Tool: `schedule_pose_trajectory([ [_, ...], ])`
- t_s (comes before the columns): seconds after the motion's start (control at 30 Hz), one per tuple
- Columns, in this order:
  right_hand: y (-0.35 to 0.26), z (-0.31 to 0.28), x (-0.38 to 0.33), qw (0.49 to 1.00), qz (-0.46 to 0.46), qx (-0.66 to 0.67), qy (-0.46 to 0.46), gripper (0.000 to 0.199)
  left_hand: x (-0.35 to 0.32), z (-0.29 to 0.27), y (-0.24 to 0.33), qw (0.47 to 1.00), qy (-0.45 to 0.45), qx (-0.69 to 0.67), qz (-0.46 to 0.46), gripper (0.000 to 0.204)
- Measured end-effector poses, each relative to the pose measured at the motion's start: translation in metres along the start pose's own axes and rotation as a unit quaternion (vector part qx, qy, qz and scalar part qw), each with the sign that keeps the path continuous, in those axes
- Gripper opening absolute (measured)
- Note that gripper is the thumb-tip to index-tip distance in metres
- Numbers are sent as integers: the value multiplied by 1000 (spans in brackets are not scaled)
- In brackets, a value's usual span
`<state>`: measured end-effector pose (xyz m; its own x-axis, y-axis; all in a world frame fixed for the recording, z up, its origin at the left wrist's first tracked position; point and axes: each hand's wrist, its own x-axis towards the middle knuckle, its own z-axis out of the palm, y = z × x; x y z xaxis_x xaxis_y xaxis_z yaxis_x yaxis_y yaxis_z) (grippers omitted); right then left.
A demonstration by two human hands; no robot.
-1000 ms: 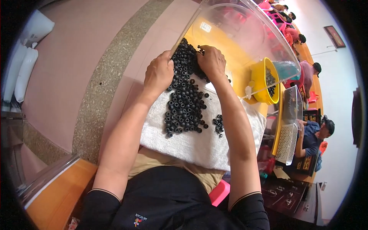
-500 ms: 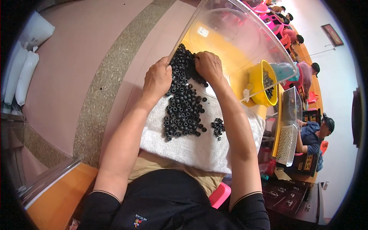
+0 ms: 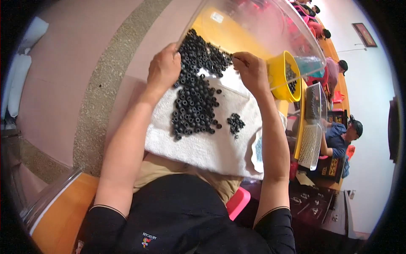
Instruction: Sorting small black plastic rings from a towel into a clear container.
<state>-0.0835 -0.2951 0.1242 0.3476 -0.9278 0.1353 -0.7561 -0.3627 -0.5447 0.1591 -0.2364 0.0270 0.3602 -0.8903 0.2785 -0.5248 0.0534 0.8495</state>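
- Grip of the left hand (image 3: 165, 67): fingers appear clamped over the near-left edge of the clear plastic bin (image 3: 249, 25), beside the dark heap
- Grip of the right hand (image 3: 252, 72): fingers curled at the right end of the black ring-shaped pieces (image 3: 203, 53) in the bin; something dark shows by the fingertips, can't tell if it's actually pinched
- Location: pieces lie along the near part of the bin and run down into a second heap (image 3: 195, 106) on the white towel (image 3: 203, 152) over the lap; small cluster (image 3: 236, 122) of finer black bits sits apart to the right of that heap
- Risk: pieces look round and loose, so a tip of the bin or a slip of the left hand could send more down onto the towel; a shift of the knees could roll some off the left side to the floor
- Also: the small cluster lies near the right forearm (image 3: 275, 144); a low sweep could mix it into the heap
- Orientation: no common direction, holes face up, sideways and toward the person; each piece is stubby, long axis hard to call
- Towel heap as a whole is elongated, long axis running from the lap away toward the bin
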Motion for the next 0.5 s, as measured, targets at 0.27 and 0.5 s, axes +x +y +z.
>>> schedule_pose_trajectory([
  [0.27, 24, -31, -125, 993, 72, -32, -84, 20, 6, 7, -9, 999, -3, -15, 35, 25],
  [0.5, 15, -31, -170, 994, 86, -20, -63, 18, 5, 11, -15, 1000, -10, -21, 20, 25],
])
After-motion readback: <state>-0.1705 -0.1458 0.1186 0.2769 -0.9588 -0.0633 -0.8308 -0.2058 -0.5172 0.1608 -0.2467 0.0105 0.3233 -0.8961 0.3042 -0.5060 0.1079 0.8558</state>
